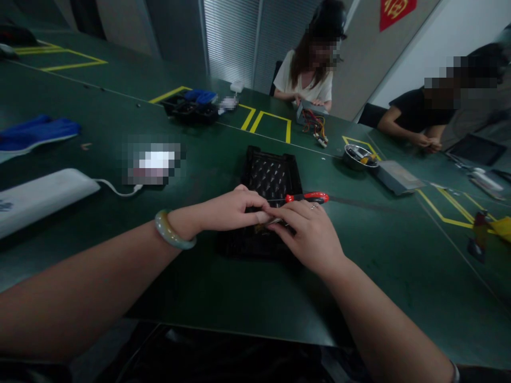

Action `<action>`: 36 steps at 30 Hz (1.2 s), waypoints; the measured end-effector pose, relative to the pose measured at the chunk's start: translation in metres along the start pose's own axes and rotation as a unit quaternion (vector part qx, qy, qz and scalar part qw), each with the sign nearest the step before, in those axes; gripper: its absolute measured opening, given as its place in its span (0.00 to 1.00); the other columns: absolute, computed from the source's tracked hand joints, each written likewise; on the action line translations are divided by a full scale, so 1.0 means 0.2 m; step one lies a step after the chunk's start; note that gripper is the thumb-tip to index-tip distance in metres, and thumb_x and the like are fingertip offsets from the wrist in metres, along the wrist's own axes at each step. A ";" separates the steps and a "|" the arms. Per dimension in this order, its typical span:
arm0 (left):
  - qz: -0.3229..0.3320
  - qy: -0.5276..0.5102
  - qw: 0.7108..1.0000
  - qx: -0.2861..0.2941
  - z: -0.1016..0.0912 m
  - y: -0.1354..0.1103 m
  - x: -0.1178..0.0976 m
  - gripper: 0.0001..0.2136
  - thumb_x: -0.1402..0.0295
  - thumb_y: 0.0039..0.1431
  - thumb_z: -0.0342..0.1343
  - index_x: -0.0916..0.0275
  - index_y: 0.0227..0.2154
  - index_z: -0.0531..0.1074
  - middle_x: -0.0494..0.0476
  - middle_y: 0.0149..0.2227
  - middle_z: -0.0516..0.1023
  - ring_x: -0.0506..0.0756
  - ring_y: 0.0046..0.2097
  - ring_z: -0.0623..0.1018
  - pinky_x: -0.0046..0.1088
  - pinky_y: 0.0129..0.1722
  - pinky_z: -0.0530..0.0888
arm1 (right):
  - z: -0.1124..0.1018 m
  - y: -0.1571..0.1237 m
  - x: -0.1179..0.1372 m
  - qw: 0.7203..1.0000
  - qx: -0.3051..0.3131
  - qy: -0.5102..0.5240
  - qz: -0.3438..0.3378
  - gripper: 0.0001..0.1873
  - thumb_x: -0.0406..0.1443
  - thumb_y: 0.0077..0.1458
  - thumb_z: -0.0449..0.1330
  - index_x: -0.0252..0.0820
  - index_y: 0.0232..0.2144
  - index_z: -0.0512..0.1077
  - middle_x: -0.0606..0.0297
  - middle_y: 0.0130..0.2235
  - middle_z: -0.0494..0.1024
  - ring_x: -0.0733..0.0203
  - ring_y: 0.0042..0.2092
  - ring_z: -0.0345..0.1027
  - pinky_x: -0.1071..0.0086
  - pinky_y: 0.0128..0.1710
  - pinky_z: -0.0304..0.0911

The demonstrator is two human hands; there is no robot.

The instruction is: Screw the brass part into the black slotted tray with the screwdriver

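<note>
A black open-frame panel (272,175) with rows of shiny slots lies on the green table in front of me. My left hand (241,208), with a bangle at its wrist, is closed over the panel's near half. From the other side my right hand (309,229) reaches in, its fingers pinched together against the left fingertips. Between them shows a sliver of a small part, mostly hidden; I cannot make out its kind. Just beyond my right fingers lies a screwdriver (307,197) with a red and black handle, its shaft pointing left across the panel.
On the left are a white power strip (48,194), a blurred-out device on a cable and a blue glove (40,132). A black tray (191,109) sits farther back. To the right stand a metal bowl (359,157) and a grey plate (399,177). Two people work across the table.
</note>
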State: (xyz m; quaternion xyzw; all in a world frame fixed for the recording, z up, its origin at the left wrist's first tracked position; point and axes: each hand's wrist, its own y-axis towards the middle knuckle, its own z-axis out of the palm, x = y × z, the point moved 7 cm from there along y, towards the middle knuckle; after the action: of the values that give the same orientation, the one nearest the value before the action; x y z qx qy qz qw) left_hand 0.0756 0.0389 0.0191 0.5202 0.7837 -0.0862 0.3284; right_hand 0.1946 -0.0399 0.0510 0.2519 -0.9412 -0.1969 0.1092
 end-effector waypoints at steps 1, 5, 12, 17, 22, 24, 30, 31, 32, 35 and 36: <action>0.001 -0.002 1.000 0.001 0.00 0.00 0.00 0.12 0.58 0.69 0.51 0.56 0.42 0.78 0.48 0.40 0.82 0.53 0.44 0.77 0.32 0.54 0.60 | 0.00 0.00 -0.01 1.000 -0.002 0.003 0.013 0.15 0.40 0.65 0.59 0.46 0.52 0.76 0.62 0.44 0.81 0.54 0.46 0.73 0.57 0.46 0.65; -0.018 0.005 0.999 -0.038 -0.03 -0.01 0.05 0.16 0.57 0.71 0.46 0.54 0.47 0.78 0.48 0.45 0.82 0.54 0.47 0.77 0.33 0.54 0.60 | -0.02 0.00 -0.07 0.994 -0.023 0.070 0.082 0.12 0.40 0.64 0.61 0.46 0.48 0.79 0.63 0.42 0.81 0.57 0.45 0.74 0.60 0.47 0.66; -0.103 0.115 0.978 -0.143 -0.09 0.00 0.17 0.19 0.60 0.71 0.41 0.60 0.34 0.76 0.52 0.37 0.80 0.57 0.44 0.76 0.41 0.52 0.58 | 0.06 0.00 -0.02 0.957 0.052 0.249 0.142 0.11 0.33 0.63 0.61 0.46 0.47 0.79 0.65 0.43 0.79 0.64 0.45 0.73 0.68 0.48 0.67; -0.096 0.142 0.978 -0.117 -0.06 0.01 0.20 0.18 0.61 0.71 0.42 0.59 0.32 0.75 0.52 0.37 0.80 0.58 0.45 0.75 0.41 0.51 0.56 | 0.13 -0.01 0.05 0.958 0.149 0.219 0.113 0.08 0.34 0.63 0.61 0.45 0.42 0.80 0.66 0.42 0.79 0.62 0.44 0.72 0.65 0.49 0.65; -0.090 0.134 0.982 -0.099 -0.04 0.01 0.20 0.19 0.60 0.71 0.42 0.58 0.33 0.76 0.52 0.38 0.80 0.58 0.46 0.75 0.42 0.51 0.55 | 0.13 -0.02 0.08 0.975 0.189 0.114 0.019 0.07 0.40 0.61 0.64 0.46 0.38 0.80 0.67 0.38 0.81 0.58 0.43 0.70 0.60 0.48 0.61; -0.090 0.130 0.983 -0.099 -0.04 0.01 0.21 0.19 0.59 0.71 0.42 0.58 0.33 0.76 0.52 0.38 0.81 0.58 0.46 0.75 0.42 0.52 0.55 | 0.12 -0.02 0.09 0.979 0.183 0.085 -0.014 0.08 0.41 0.62 0.63 0.46 0.38 0.81 0.65 0.39 0.79 0.58 0.43 0.69 0.60 0.46 0.60; -0.088 0.129 0.984 -0.091 -0.03 0.01 0.23 0.18 0.59 0.71 0.42 0.57 0.34 0.76 0.51 0.38 0.80 0.58 0.46 0.75 0.42 0.52 0.55 | 0.12 -0.02 0.10 0.980 0.185 0.073 -0.001 0.10 0.40 0.64 0.60 0.45 0.39 0.82 0.63 0.38 0.76 0.60 0.40 0.67 0.63 0.43 0.62; -0.088 0.129 0.984 -0.091 -0.03 0.01 0.23 0.18 0.59 0.71 0.42 0.57 0.34 0.76 0.51 0.38 0.81 0.58 0.46 0.75 0.42 0.52 0.55 | 0.12 -0.02 0.10 0.979 0.188 0.075 0.000 0.10 0.39 0.64 0.60 0.45 0.39 0.82 0.63 0.38 0.76 0.60 0.40 0.68 0.64 0.43 0.62; -0.089 0.129 0.984 -0.090 -0.03 0.01 0.23 0.18 0.59 0.71 0.42 0.57 0.34 0.77 0.51 0.39 0.81 0.58 0.46 0.75 0.42 0.52 0.55 | 0.13 -0.02 0.09 0.979 0.190 0.077 -0.001 0.10 0.39 0.64 0.60 0.45 0.39 0.82 0.63 0.38 0.76 0.60 0.40 0.68 0.64 0.43 0.62; -0.092 0.130 0.983 -0.089 -0.03 0.01 0.22 0.19 0.59 0.71 0.42 0.57 0.35 0.77 0.52 0.39 0.81 0.58 0.47 0.75 0.42 0.52 0.55 | 0.13 -0.02 0.09 0.979 0.188 0.080 -0.007 0.10 0.40 0.64 0.61 0.45 0.38 0.82 0.63 0.37 0.77 0.60 0.40 0.68 0.64 0.42 0.62; -0.093 0.131 0.983 -0.088 -0.03 0.01 0.22 0.19 0.59 0.71 0.42 0.57 0.35 0.77 0.52 0.39 0.81 0.58 0.47 0.75 0.42 0.52 0.55 | 0.13 -0.02 0.09 0.979 0.187 0.083 -0.006 0.10 0.40 0.64 0.61 0.45 0.38 0.82 0.63 0.37 0.77 0.60 0.40 0.68 0.64 0.42 0.62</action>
State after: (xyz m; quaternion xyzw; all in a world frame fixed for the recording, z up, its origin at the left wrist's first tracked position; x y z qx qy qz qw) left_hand 0.0641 0.0768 -0.0021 0.4209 0.8693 0.0220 0.2584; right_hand 0.1728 -0.0438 0.0279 0.2893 -0.9475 0.0030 0.1363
